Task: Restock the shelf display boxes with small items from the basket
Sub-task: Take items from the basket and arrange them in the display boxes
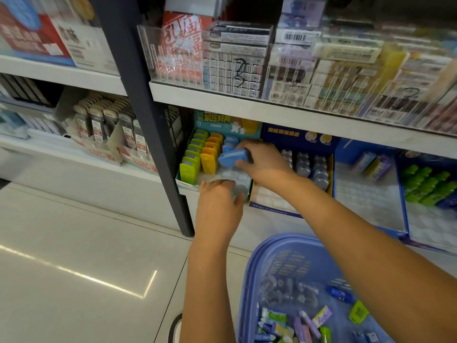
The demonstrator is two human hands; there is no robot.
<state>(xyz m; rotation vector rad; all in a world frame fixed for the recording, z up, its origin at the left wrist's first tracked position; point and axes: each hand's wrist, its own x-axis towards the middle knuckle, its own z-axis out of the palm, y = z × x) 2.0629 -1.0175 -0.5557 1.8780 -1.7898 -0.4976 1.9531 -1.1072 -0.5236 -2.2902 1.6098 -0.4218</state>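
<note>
teal cardboard display box (pixel 184 184) is set at the lower shelf's left front corner, beside the dark upright post (pixel 148 120). open slots are seen along its front right edge. blue rounded plastic item (pixel 232 158) is held above them, right hand (pixel 265 164) fingers clamped round it. left hand (pixel 217 206) is rested on the front rim, fingers loose, thumb spread. lilac plastic basket (pixel 249 268) is below.

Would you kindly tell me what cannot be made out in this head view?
All in the head view:
- Fingertips of the left hand, hidden by its own knuckles at the teal display box; grip unclear.
- Right end of the blue item, covered by the right hand.
- The basket, cut off by the bottom edge.
- The upper-shelf labels, blurred.
</note>
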